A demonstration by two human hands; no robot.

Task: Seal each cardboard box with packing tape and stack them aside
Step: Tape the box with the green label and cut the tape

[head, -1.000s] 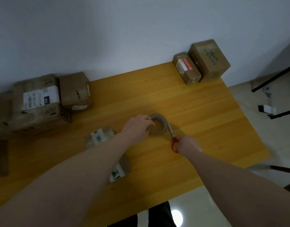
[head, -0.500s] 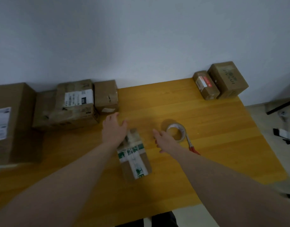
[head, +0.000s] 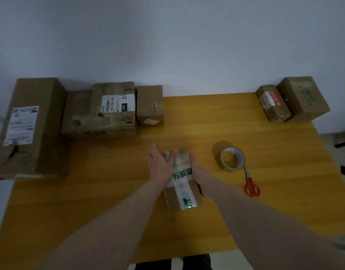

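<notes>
A small cardboard box [head: 176,198] crossed with white and green printed tape lies on the wooden table [head: 109,182] in the middle. My left hand [head: 161,165] rests against its left far corner, fingers straight and spread, thumb on the box top. Along the box's right side lies my right hand [head: 199,176], flat against it; its fingertips are hard to make out. A roll of brown packing tape [head: 231,158] stands to the right of the box, with red-handled scissors [head: 250,185] beside it.
Several cardboard boxes line the back left: a tall one [head: 29,125], a labelled one [head: 114,110] on a flatter box, and a small plain one [head: 149,105]. Two more boxes [head: 292,100] sit at the back right corner. The table's right edge drops to the floor.
Both hands left the tape roll and scissors and came to the small taped box, one on each side. My view swung left and up, showing more boxes.
</notes>
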